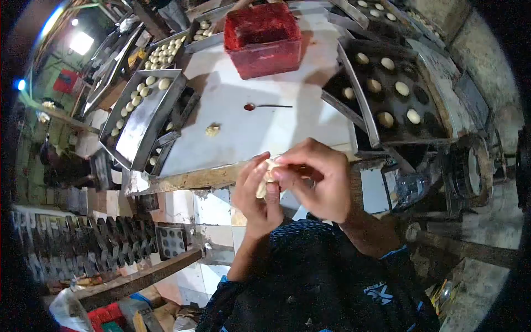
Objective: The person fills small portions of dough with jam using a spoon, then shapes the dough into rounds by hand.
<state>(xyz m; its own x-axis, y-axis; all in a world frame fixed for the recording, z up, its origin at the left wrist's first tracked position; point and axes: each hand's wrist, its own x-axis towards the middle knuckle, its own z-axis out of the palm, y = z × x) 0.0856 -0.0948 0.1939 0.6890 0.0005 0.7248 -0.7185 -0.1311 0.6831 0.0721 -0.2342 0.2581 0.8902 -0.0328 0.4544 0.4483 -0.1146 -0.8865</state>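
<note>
A pale piece of dough [261, 190] is held in my left hand [256, 199], its fingers curled round it just in front of the table edge. The thumb and fingertips of my right hand [321, 180] pinch the top of the same dough. On the white table [221, 110] beyond, a small crumbly lump of dough [212, 130] lies to the left, and a spoon [268, 105] with red stuff in its bowl lies farther back.
A red bin [265, 58] stands at the table's back. A metal tray [135, 133] with several dough balls is at the left; a dark tray [362, 94] with several balls is at the right. Stacked moulds [83, 243] stand at lower left.
</note>
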